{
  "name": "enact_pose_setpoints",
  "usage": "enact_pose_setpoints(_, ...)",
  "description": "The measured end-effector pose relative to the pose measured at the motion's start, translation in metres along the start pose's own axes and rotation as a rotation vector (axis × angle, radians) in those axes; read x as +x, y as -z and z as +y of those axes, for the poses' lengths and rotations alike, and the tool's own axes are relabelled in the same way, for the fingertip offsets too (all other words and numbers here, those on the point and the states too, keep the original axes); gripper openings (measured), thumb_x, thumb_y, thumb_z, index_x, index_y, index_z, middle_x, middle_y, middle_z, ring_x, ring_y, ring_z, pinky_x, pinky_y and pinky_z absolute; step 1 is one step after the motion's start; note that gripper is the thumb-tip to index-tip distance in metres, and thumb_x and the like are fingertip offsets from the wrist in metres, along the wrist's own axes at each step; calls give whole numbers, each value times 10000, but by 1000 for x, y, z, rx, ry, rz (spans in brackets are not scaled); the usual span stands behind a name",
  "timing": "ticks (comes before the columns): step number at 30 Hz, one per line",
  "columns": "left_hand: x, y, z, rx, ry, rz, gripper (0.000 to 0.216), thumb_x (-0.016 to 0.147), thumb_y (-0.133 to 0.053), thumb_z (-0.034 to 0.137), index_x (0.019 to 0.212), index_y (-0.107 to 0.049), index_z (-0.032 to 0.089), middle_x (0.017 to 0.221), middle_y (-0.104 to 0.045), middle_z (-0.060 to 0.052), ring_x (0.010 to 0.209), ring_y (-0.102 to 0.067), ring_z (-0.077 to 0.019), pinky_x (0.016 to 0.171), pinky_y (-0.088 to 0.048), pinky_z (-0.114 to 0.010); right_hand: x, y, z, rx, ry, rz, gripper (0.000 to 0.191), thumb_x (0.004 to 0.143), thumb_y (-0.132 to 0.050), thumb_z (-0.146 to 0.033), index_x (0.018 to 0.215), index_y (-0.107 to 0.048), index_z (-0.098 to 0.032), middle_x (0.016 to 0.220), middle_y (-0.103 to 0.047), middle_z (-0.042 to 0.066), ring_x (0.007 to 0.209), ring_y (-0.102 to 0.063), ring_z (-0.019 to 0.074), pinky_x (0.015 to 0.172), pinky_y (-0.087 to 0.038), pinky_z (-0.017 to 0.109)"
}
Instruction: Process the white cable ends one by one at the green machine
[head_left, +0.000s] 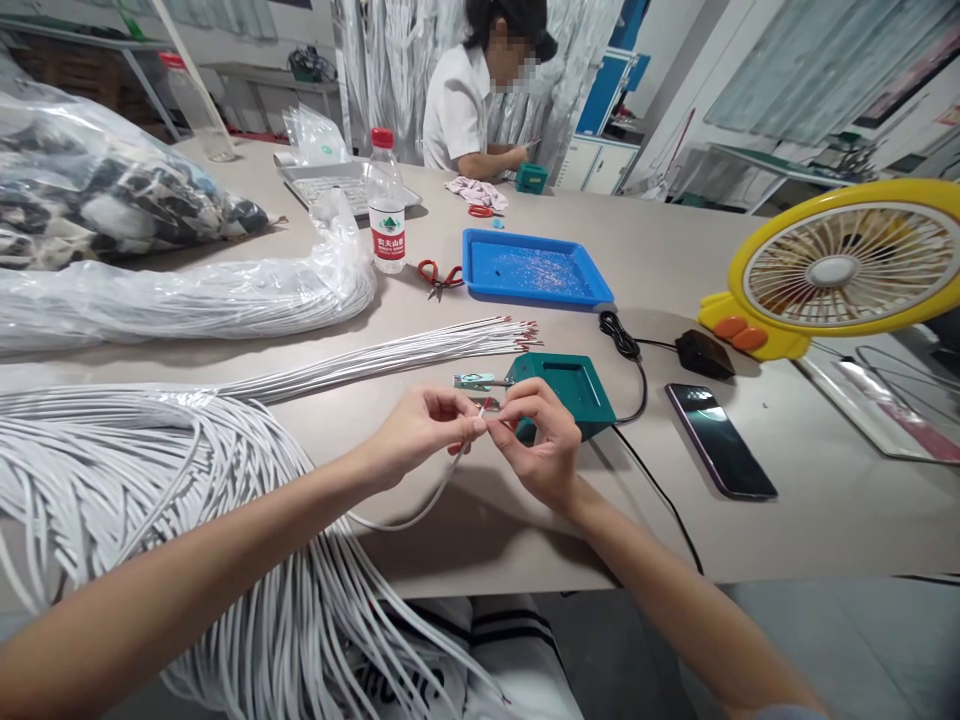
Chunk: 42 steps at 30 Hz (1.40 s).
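Observation:
My left hand (pixel 439 430) pinches a white cable (pixel 420 515) close to its end, where thin red wire shows. Against that same end, the thumb and forefinger of my right hand (pixel 536 435) are closed, touching the tip. Just behind my fingers stands a green box-shaped device (pixel 574 385) with a recessed top, and a nail clipper (pixel 476 381) is at its left side. A large heap of white cables (pixel 247 500) spreads over the table edge at my left. Beyond it lies a straight bundle of cables (pixel 390 355) with red ends.
Farther back are a blue tray (pixel 480 280) holding small scraps, red-handled cutters (pixel 442 278) and a water bottle (pixel 388 235). A phone (pixel 720 440) and a yellow fan (pixel 780 335) occupy the right. Bagged cables (pixel 187 300) lie left. Across the table sits a person (pixel 457 110).

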<state>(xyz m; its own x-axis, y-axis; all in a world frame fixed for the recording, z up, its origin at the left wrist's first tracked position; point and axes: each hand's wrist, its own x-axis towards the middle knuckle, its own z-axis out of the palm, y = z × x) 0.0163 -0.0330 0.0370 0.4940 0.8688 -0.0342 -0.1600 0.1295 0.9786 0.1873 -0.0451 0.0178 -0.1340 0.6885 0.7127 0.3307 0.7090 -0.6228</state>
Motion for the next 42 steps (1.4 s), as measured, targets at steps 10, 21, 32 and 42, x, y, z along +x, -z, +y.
enact_pose_setpoints(10, 0, 3, 0, -64, 22, -59, 271, 735, -733, 350, 658, -649, 103, 548, -561, -8, 506, -446, -75, 498, -338, -214, 0, 1, -2, 15, -41, -34, 320, 768, -680, -194, 1068, -586, -254, 943, -580, 48, 821, -553, 161, 559, -478, 266)
enact_pose_setpoints(21, 2, 3, 2, -29, 34, -29, 289, 711, -749, 367, 641, -653, 104, 524, -542, 1, 500, -431, -76, 499, -320, -224, 1, -1, -2, 12, -82, -57, 282, 778, -666, -224, 1046, -585, -250, 956, -581, 50, 806, -570, 162, 552, -482, 277)
enact_pose_setpoints(32, 1, 2, 5, -25, 42, 3, 272, 684, -758, 335, 615, -623, 110, 501, -499, 20, 482, -421, -68, 476, -272, -218, 4, 0, -5, 220, -299, -122, 209, 758, -691, -241, 924, -566, -229, 977, -535, 38, 841, -551, 146, 548, -450, 228)
enact_pose_setpoints(42, 3, 7, 1, 29, 22, -24, 259, 718, -735, 336, 643, -639, 107, 503, -495, 17, 493, -396, -71, 491, -253, -231, 6, 1, -4, 384, -468, -172, 204, 728, -719, -272, 836, -558, -208, 942, -518, 34, 872, -533, 152, 578, -434, 212)
